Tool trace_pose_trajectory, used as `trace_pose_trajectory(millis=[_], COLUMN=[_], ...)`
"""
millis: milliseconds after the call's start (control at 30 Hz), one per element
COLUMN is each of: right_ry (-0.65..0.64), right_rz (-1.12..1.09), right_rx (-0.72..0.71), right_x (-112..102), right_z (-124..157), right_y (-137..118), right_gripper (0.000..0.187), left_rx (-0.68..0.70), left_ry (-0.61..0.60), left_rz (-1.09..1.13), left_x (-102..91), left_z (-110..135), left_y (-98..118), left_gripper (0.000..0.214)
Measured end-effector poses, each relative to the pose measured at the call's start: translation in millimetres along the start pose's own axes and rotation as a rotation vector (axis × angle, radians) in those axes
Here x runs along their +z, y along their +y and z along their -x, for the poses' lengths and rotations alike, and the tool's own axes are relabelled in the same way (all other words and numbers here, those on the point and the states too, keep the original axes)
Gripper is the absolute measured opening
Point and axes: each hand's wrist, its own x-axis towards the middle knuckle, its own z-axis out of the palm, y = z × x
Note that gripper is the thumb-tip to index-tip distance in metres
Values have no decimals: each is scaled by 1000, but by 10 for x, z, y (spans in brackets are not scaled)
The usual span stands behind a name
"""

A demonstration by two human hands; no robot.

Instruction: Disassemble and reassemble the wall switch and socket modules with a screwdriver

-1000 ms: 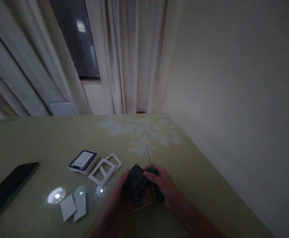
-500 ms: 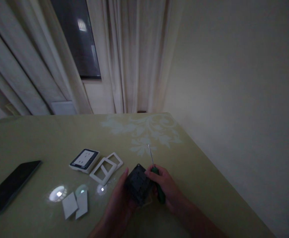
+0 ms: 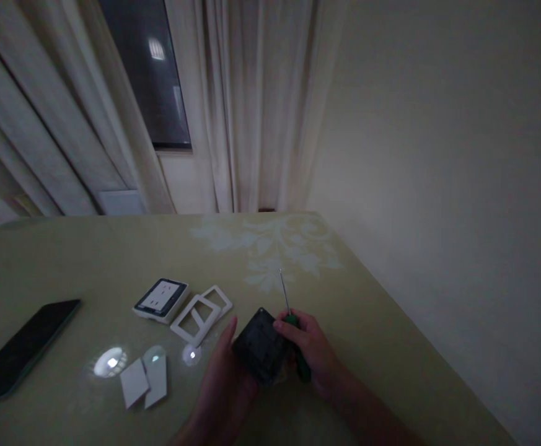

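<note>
A dark, squarish wall switch module (image 3: 261,347) rests in my left hand (image 3: 227,371), whose fingers support it from the left and below. My right hand (image 3: 311,344) is closed around a screwdriver (image 3: 303,367) with a green handle, its thin metal shaft pointing up and away from me. The right thumb also touches the module's upper right edge. Left of my hands lie two white cover frames (image 3: 196,341), one partly over the other. Beyond them is a wall socket (image 3: 162,298) on a white box. Two white rocker plates (image 3: 134,384) lie nearer to me, overlapping.
A black flat tablet-like slab (image 3: 23,350) lies at the table's left side. The table (image 3: 112,254) has a greenish cover with a pale leaf pattern. A wall (image 3: 437,186) runs along its right edge, and curtains (image 3: 246,111) hang behind it.
The view has shifted slightly, so the table items appear a little further right. Both hands keep their hold on the module and screwdriver, nearly unmoved.
</note>
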Motion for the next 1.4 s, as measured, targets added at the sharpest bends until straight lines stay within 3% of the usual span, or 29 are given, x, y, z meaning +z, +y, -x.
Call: trace_pose_trajectory(millis=[200,567,1033,1400], right_ry=[29,81,82,32], right_rz=[28,81,105,91], right_rx=[-100,-152,-262,-205], right_x=[-5,-15,-18,8], right_z=[9,15,23,37], right_y=[16,36,57,61], right_gripper=[47,44,47,59], left_rx=[36,68,125,111], left_ry=[-57,-40,227,14], left_rz=[28,81,146,166], left_x=[10,-213,-82,-198], left_z=[60,-37,20,-46], left_y=[-23,-131,-122,-162], left_gripper=[55,53,42,47])
